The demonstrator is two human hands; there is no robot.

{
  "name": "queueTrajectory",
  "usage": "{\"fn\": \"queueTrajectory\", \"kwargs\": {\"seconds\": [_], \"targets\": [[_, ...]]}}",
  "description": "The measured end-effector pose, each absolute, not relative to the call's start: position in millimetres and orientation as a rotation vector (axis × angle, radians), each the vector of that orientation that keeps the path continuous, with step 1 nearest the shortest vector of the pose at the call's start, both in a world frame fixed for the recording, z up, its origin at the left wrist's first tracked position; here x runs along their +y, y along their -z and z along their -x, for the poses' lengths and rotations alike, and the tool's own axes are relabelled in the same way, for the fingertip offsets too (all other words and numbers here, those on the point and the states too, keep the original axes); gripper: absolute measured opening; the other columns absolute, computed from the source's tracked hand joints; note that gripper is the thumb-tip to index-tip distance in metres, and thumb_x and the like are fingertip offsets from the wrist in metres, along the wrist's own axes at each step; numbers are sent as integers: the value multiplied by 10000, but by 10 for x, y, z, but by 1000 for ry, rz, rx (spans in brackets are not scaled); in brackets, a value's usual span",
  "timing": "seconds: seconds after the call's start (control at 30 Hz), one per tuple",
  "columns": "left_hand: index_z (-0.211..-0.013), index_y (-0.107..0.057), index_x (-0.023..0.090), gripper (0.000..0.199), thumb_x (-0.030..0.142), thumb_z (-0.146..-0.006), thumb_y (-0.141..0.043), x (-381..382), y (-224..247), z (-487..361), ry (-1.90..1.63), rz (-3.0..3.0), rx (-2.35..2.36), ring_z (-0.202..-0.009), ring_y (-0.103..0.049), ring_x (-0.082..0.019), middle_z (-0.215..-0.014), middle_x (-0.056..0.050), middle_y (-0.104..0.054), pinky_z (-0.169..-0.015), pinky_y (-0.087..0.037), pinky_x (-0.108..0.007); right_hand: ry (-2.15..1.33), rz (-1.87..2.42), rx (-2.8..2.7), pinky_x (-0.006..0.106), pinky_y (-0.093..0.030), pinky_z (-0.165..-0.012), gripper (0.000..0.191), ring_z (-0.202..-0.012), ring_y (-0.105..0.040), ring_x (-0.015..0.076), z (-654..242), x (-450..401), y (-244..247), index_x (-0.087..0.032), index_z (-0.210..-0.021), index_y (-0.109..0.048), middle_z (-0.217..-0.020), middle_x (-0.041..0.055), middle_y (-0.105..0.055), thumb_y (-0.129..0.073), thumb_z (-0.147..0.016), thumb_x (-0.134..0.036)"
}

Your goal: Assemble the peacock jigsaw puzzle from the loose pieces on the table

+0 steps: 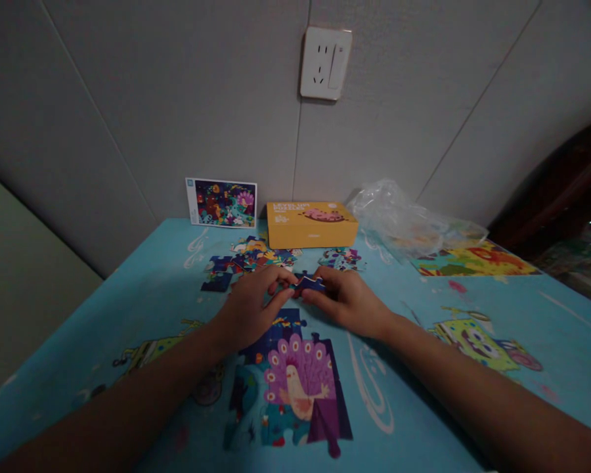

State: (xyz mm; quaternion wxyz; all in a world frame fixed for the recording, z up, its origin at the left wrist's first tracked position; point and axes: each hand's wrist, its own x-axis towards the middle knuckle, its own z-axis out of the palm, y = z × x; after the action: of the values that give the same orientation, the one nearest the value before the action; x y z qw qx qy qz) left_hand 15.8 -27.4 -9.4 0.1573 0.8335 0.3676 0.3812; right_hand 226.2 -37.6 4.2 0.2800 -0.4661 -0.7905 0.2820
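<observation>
Fingers [278, 303] of the left hand [249, 305] and right hand [349, 299] pinch a dark-blue puzzle piece [309, 284] over the middle of a blue tablecloth [162, 286]. Near lies a joined peacock section [300, 381]; far, a yellow box [312, 233] sits before a gray wall [177, 98] bearing a socket [326, 64].

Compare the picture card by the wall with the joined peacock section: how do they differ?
Pose: the picture card stands upright by the wall; the joined peacock section lies flat on the table.
Outline: the card is a straight-edged rectangle; the section has knobs and notches along its edges.
Content: the card shows a wider scene; the section is mostly one peacock.
Shared: both show a purple-feathered peacock.
</observation>
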Motion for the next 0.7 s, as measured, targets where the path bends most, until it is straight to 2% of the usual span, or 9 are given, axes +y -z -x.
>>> {"fn": "queueTrajectory", "kwargs": {"seconds": [0.1, 0.17, 0.27, 0.37, 0.53, 0.7], "targets": [[-1066, -572, 173, 220, 207, -852, -610, -282, 108, -175, -1128, -2309, 1061, -718, -574, -136, -813, 1, -614, -669, -433, -265, -925, 1187, -1991, 257, -360, -524, 226, -535, -508, 106, -2235, -384, -22, -194, -816, -500, -635, -1, -619, -506, -924, -393], [-1037, -562, 164, 189, 205, -856, -596, -281, 124, -185, -1085, -2295, 1057, -736, -580, -138, -857, -19, -641, -676, -435, -266, -981, 1136, -1980, 261, -403, -567, 218, -569, -549, 111, -2227, -386, -8, -185, -861, -525, -700, 23, -677, -475, -948, -379], [-938, -568, 161, 91, 218, -866, -569, -280, 131, -187, -1059, -2312, 1097, -701, -560, -139, -808, -20, -629, -670, -430, -274, -969, 1127, -2045, 264, -418, -596, 257, -610, -576, 123, -2238, -377, -3, -175, -833, -564, -709, 34, -690, -483, -948, -390], [-898, -587, 171, 77, 236, -862, -566, -282, 110, -178, -1052, -2333, 1128, -647, -532, -134, -731, 1, -603, -651, -420, -272, -953, 1172, -2095, 260, -393, -563, 288, -558, -536, 117, -2249, -366, -13, -176, -783, -585, -646, 17, -663, -498, -935, -405], [-876, -600, 181, 66, 209, -848, -547, -245, 70, -153, -1119, -2260, 1166, -557, -486, -108, -660, 31, -574, -597, -404, -247, -917, 1198, -2146, 253, -389, -554, 64, -577, -551, 121, -2229, -371, -7, -169, -848, -596, -679, 10, -652, -584, -818, -225], [-935, -586, 170, 152, 285, -844, -547, -141, 74, -110, -1242, -1925, 1365, -538, -535, -124, -620, 37, -540, -531, -426, -237, -747, 1345, -2060, 273, -414, -587, 331, -565, -541, 120, -2254, -320, 13, -154, -1077, -617, -742, 14, -665, -561, -752, -132]]}}
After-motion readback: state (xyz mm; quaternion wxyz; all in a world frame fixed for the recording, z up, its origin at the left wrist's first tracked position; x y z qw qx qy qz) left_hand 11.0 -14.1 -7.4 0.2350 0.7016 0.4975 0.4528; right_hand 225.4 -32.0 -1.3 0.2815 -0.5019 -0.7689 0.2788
